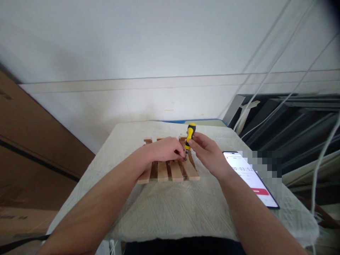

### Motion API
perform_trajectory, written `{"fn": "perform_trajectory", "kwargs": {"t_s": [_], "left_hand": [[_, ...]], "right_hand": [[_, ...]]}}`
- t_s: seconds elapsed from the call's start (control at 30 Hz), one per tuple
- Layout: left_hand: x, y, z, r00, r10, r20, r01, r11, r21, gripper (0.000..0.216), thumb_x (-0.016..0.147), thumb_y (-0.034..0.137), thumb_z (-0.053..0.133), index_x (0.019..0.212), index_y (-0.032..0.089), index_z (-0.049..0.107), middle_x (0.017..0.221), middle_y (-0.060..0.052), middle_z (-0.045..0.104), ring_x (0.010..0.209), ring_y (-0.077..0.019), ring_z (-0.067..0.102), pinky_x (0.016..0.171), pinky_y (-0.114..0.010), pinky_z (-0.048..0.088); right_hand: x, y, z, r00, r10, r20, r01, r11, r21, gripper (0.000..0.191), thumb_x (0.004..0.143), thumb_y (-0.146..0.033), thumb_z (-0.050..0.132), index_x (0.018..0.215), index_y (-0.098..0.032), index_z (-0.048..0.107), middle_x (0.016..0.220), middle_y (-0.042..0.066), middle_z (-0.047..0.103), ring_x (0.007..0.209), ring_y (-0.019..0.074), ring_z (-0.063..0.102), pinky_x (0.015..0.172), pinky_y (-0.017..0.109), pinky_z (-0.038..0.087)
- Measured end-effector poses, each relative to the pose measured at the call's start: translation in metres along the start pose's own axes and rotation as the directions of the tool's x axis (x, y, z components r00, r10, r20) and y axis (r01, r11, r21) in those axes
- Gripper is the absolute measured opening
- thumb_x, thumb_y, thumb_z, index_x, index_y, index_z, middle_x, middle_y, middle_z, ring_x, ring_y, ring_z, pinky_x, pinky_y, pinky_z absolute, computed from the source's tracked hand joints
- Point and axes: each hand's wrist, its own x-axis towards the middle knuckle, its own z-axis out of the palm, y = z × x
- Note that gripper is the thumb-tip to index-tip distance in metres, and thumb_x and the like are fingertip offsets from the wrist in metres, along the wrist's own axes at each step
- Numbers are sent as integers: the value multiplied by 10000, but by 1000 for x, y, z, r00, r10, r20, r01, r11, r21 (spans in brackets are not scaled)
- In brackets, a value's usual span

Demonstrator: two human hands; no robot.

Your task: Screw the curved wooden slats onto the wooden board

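A small slatted wooden rack (177,170) lies flat on the cloth-covered table. My right hand (208,152) grips a yellow-and-black screwdriver (190,134) that stands nearly upright, its shaft pointing down at the right-hand slat. Close to the screwdriver's tip, my left hand (170,150) rests over the slats with its fingertips pinched together. Whatever sits between those fingertips is too small to make out. The left hand and wrist cover part of the rack's far side.
A phone (251,180) showing a running timer lies on the white tablecloth (170,216) to the right. Brown cardboard boxes (34,152) stand left of the table. Dark metal frames (297,120) and white cables (316,177) are at the right, with a white wall (159,42) behind.
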Motion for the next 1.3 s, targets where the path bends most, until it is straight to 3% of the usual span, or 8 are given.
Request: {"fn": "perform_trajectory", "kwargs": {"t_s": [0.17, 0.4, 0.53, 0.63, 0.8, 0.9, 1.17, 1.3], "left_hand": [[0, 1, 0, 999, -30, 14, 29, 999, 38, 186, 800, 83, 607, 825, 169, 770, 771, 1, 731, 637, -89, 589, 645, -199, 387], [-1, 1, 0, 1000, -10, -8, 10, 1000, 29, 173, 793, 81, 626, 799, 185, 764, 789, 9, 740, 627, -78, 592, 653, -187, 401], [-1, 1, 0, 1000, -7, -15, 7, 1000, 20, 180, 789, 73, 621, 795, 182, 764, 779, 13, 740, 618, -80, 588, 643, -186, 399], [-1, 1, 0, 1000, -2, -6, 2, 999, 34, 188, 798, 70, 605, 812, 160, 770, 792, -9, 745, 624, -89, 587, 631, -192, 390], [-2, 5, -2, 1000, -17, 6, 17, 1000, 18, 167, 799, 87, 618, 784, 166, 765, 742, -3, 729, 614, -85, 577, 622, -194, 374], [-2, 6, -3, 1000, -29, 5, 29, 999, 17, 165, 793, 92, 620, 791, 174, 763, 744, 4, 727, 615, -79, 565, 622, -192, 366], [-1, 0, -2, 1000, 6, 5, -7, 1000, 23, 183, 786, 95, 587, 758, 164, 754, 659, 22, 686, 551, -68, 524, 580, -188, 349], [-1, 0, -1, 1000, 1, -8, -1, 1000, -5, 189, 773, 75, 602, 808, 171, 761, 805, -6, 737, 675, -94, 601, 671, -190, 396]], "right_hand": [[3, 3, -1, 993, 16, -115, -35, 986, -165, 318, 721, -474, 706, 811, -213, 548, 749, 14, 594, 690, 164, 532, 626, 315, 412], [-1, 1, -2, 1000, 16, 6, -16, 1000, -2, 254, 837, -387, 579, 1033, -230, 617, 952, 35, 669, 813, 176, 581, 722, 335, 453], [0, -1, -3, 1000, -17, 26, 19, 996, -83, 181, 842, -370, 583, 940, -226, 630, 927, 26, 663, 777, 165, 556, 739, 339, 439], [1, 4, -1, 999, 6, -35, -9, 996, -90, 214, 780, -387, 666, 873, -220, 570, 842, 12, 615, 754, 165, 543, 684, 324, 433], [0, 9, -1, 1000, 13, -4, -12, 999, 39, 318, 758, -356, 683, 1012, -231, 537, 905, 11, 614, 792, 164, 559, 654, 301, 446], [0, 8, -5, 998, 10, 59, -12, 999, 34, 241, 803, -360, 614, 997, -217, 593, 908, 25, 621, 746, 154, 540, 604, 287, 436], [1, 7, -4, 998, 46, -49, -49, 997, -62, 304, 751, -441, 665, 934, -213, 581, 819, 22, 620, 701, 153, 526, 579, 281, 430], [1, 6, -4, 1000, 16, 6, -16, 999, 39, 247, 795, -388, 616, 971, -217, 602, 866, 22, 633, 710, 145, 533, 619, 292, 433]]}}
